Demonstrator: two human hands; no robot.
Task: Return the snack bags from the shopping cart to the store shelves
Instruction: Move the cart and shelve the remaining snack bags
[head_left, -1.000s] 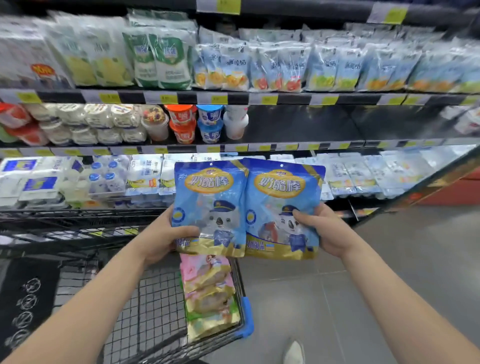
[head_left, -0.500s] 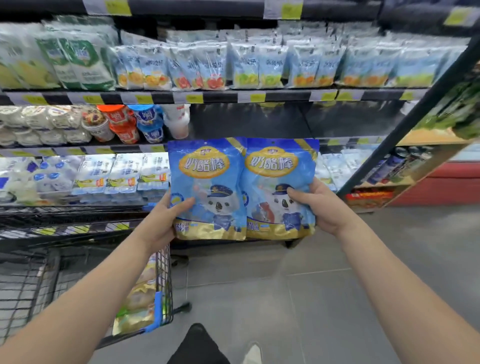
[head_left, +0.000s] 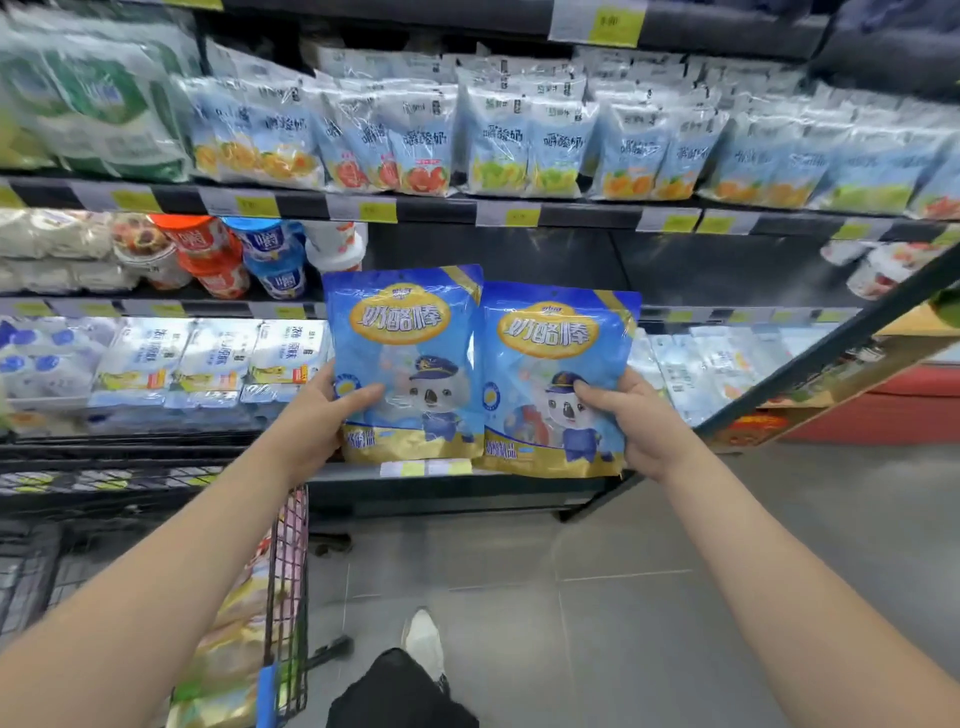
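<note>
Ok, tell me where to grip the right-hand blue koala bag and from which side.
Grip the right blue bag at its lower right edge, coming in from the right, as the right hand does now. The bag is upright and flat, its left edge is overlapped by the left blue bag in the left hand, so only the right edge is free.

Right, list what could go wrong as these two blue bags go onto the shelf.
1. Each hand, left hand and right hand, pinches only a lower side edge of its blue bag, left bag and right bag; either could flop or slip.
2. The bags overlap in the middle, so they may snag on each other.
3. The stacked cups stand beside the bare shelf gap and could be knocked.
</note>
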